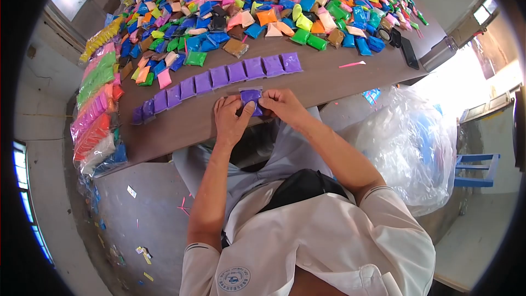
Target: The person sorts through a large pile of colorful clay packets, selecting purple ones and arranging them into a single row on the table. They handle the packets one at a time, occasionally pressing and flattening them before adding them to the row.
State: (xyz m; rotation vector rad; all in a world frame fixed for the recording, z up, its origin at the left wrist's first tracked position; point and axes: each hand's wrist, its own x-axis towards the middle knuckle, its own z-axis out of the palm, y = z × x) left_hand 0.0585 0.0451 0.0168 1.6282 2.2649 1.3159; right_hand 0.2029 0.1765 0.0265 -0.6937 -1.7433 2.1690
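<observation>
Purple packet (pixel 251 97) crosswise between both hands' fingers (pixel 262 100).

A white short-sleeved shirt (pixel 323 241) with dark-trimmed cuffs is worn; a round blue emblem (pixel 234 278) is printed at the lower centre of the frame.

A row of packets (pixel 219 79) lies on the surface (pixel 323 85) just beyond both hands (pixel 257 111); a heap of packets (pixel 263 5) lies farther behind.
</observation>
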